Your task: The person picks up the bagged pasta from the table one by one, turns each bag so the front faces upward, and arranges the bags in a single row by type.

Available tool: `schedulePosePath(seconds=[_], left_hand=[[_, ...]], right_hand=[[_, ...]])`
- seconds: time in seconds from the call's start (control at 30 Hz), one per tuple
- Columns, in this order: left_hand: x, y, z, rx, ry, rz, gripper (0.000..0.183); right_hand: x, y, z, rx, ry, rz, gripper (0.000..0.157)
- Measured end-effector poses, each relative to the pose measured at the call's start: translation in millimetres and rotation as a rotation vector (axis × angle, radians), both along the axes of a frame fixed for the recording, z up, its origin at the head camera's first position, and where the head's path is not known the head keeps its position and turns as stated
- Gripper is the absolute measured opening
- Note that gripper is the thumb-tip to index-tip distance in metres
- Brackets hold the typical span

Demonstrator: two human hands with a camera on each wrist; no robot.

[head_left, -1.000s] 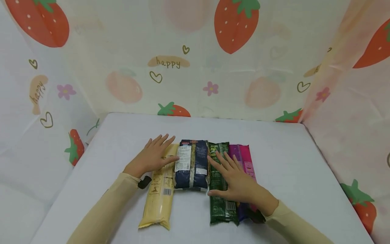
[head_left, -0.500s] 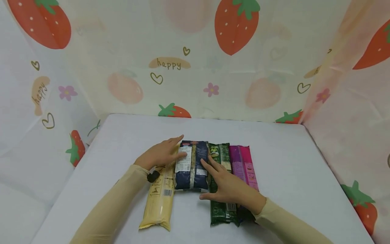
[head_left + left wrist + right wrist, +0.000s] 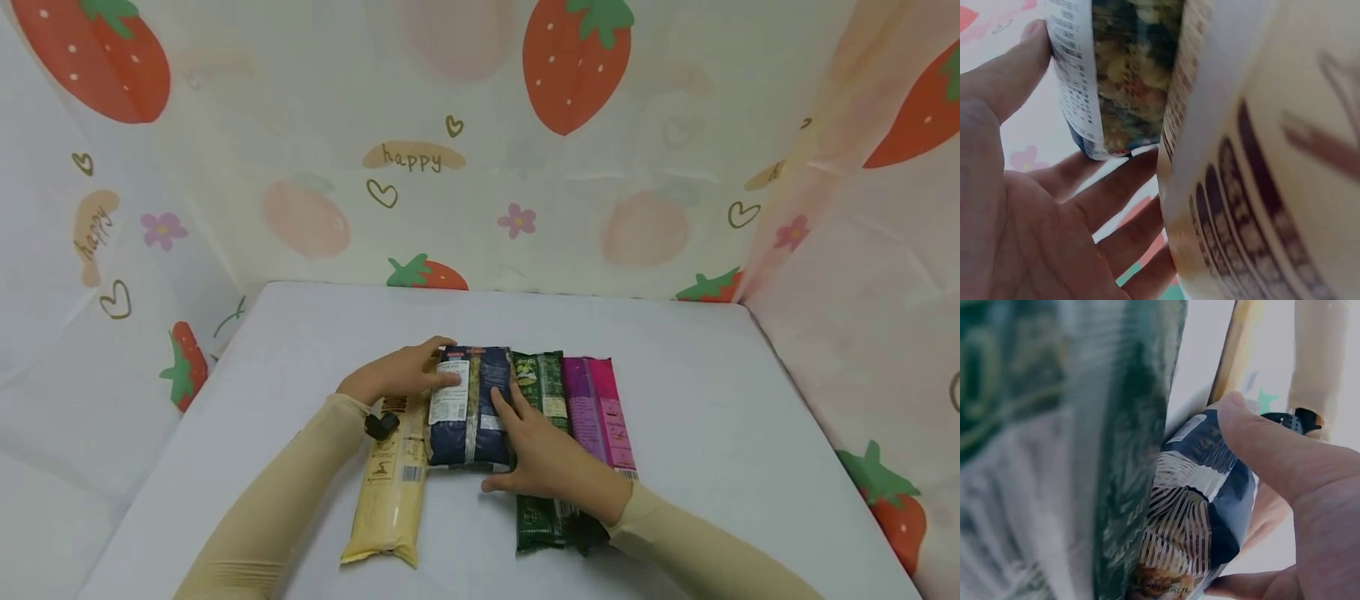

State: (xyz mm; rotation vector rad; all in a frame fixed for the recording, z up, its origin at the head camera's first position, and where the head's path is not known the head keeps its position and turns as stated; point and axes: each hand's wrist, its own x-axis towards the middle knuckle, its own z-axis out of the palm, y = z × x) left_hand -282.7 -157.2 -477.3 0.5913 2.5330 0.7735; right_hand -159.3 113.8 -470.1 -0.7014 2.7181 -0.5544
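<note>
A dark blue bag of pasta (image 3: 474,442) with a white label lies in the middle of the row. At its upper left is my left hand (image 3: 393,372), thumb on the label and fingers bent over the far edge; the left wrist view shows the bag between thumb (image 3: 1019,72) and fingers. My right hand (image 3: 558,458) lies at the bag's right side, fingertips on its face and thumb (image 3: 1272,437) spread past the near edge. Under the left hand is a long yellow packet (image 3: 386,508), and a dark green packet (image 3: 532,521) lies partly beneath the right.
A purple and pink packet (image 3: 603,417) lies at the right end of the row. The white table (image 3: 712,433) carries the packets. Strawberry-print cloth (image 3: 450,208) hangs at the back and both sides.
My left hand has moved right onto the bag of pasta, its fingers bending over the far edge. My right hand has slid left from the green packet to the bag's right side.
</note>
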Motion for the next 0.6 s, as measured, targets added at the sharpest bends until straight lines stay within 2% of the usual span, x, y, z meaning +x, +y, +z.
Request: schedulePosePath(seconds=[0.13,0.4,0.6], left_hand=[[-0.9,0,1.3,0.014,-0.02,0.016,0.096],[-1.3,0,0.8,0.064,-0.024,0.029,0.095],[0.7,0,-1.4,0.108,-0.027,0.057,0.093]], right_hand=[[-3.2,-5,-0.8,0.015,0.021,-0.021,0.132],[-8.9,-11,0.3,0.028,0.004,-0.059,0.12],[-13.2,-11,0.3,-0.017,-0.002,-0.062,0.112]])
